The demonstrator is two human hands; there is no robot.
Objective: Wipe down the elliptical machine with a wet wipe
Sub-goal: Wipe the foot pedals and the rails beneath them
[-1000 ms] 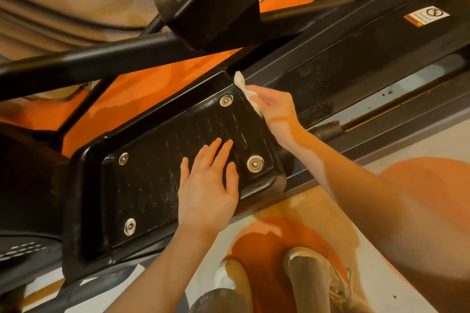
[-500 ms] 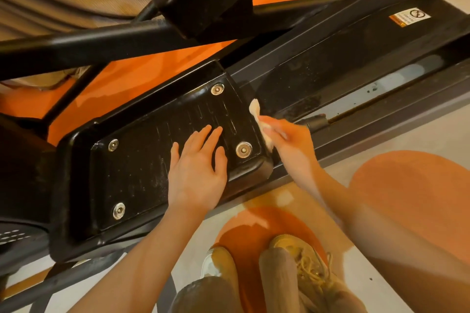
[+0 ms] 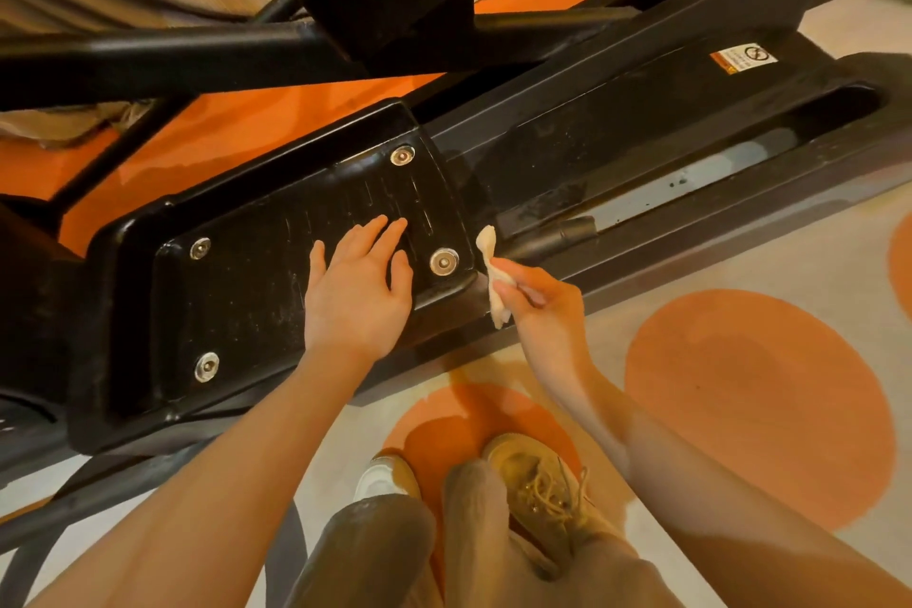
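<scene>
**Wiping the rear edge of the elliptical's foot pedal**

You are standing beside the elliptical machine, looking down on its black foot pedal. Your left hand is lying flat on the pedal's ribbed tread, fingers straight and spread, gripping nothing; it is placed there, most likely, to stop the pedal from sliding along its rail while the other hand is working. Your right hand is pinching the wet wipe between curled fingers and thumb. The wipe is crumpled and pale, and it is sitting at the pedal's rear edge, near the corner closest to you, just beside the nearer of the two rear bolts; whether it is actually touching the plastic there cannot be told. Holding it bunched rather than spread is giving you a firm pad for a narrow raised rim.

The rail cover is running back from the pedal toward the warning label, and dust specks are showing on the pale strip beside it, so that length appears to be waiting for attention. Your shoes are resting on the floor with its orange circles. The pedal's tread is showing pale scuffs around your left hand, suggesting it may need another pass.
</scene>
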